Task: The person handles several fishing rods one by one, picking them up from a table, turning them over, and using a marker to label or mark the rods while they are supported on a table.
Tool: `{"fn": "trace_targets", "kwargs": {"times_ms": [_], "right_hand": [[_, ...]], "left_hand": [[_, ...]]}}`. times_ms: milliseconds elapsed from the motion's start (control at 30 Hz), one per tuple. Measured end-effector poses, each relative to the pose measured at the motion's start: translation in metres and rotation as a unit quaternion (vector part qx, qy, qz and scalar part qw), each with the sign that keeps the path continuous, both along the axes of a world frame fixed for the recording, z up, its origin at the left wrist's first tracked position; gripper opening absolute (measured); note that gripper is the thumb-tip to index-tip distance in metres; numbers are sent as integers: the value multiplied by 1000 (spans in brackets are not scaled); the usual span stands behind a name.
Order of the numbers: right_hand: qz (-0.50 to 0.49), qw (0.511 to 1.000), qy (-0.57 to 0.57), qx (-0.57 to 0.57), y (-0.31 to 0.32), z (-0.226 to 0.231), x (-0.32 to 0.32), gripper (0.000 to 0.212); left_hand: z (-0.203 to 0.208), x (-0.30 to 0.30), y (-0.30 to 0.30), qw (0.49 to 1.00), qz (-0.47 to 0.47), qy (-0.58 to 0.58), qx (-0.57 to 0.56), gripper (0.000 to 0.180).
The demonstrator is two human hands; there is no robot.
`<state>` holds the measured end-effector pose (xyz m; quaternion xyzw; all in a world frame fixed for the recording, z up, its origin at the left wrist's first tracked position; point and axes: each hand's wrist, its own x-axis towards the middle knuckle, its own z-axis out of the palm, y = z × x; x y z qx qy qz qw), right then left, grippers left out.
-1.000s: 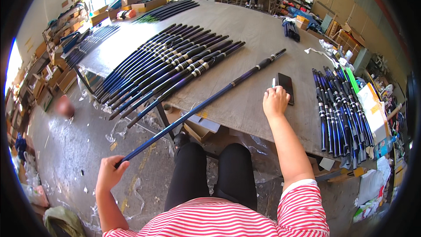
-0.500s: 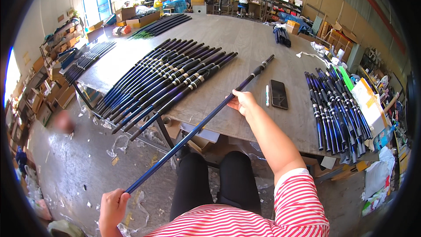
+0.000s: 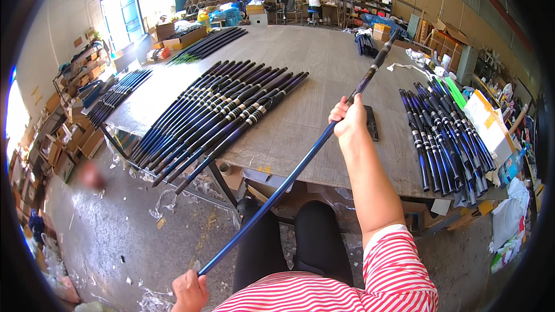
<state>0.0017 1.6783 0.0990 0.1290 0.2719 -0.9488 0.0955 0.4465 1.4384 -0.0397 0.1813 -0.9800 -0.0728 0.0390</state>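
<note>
A long blue and black fishing rod (image 3: 272, 200) slants across my body, held in both hands. My left hand (image 3: 189, 290) is closed on its lower end, low over my lap's left side. Higher up, above the table, my right hand (image 3: 350, 118) wraps round the shaft below the black handle part, whose tip points to the far right. Left of it, a row of similar rods (image 3: 231, 104) lies fanned on the table (image 3: 312, 133), their lower ends jutting over the near edge. My right hand partly covers a dark phone (image 3: 373, 125).
Another pile of rods (image 3: 445, 144) lies at the table's right, beside green strips (image 3: 455, 93) and a white box (image 3: 487, 118). More dark rods (image 3: 214, 43) and a small bundle (image 3: 365, 43) lie at the back. A person (image 3: 313, 0) sits far off. Plastic scraps litter the floor.
The rod has risen and shifted right, its far end now beyond the phone. Both hands moved with it, the left one rightward and down, the right one up. The white marker is now hidden.
</note>
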Motion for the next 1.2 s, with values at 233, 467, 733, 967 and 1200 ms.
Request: {"fn": "trace_targets", "kwargs": {"times_ms": [233, 467, 733, 967, 1200], "right_hand": [[50, 968, 220, -110, 65, 44, 37, 46], [217, 819, 427, -317, 109, 73, 58, 36], [270, 652, 539, -459, 122, 91, 89, 26], [356, 484, 549, -581, 126, 105, 96, 21], [388, 688, 524, -319, -2, 24, 168, 53]], "left_hand": [[-11, -23, 18, 964, -115, 81, 227, 44], [-9, -46, 21, 919, -199, -35, 339, 53], [-15, -70, 0, 804, -292, -150, 495, 50], [-22, -75, 8, 695, -291, -239, 612, 55], [50, -155, 57, 568, -334, -128, 741, 52]]}}
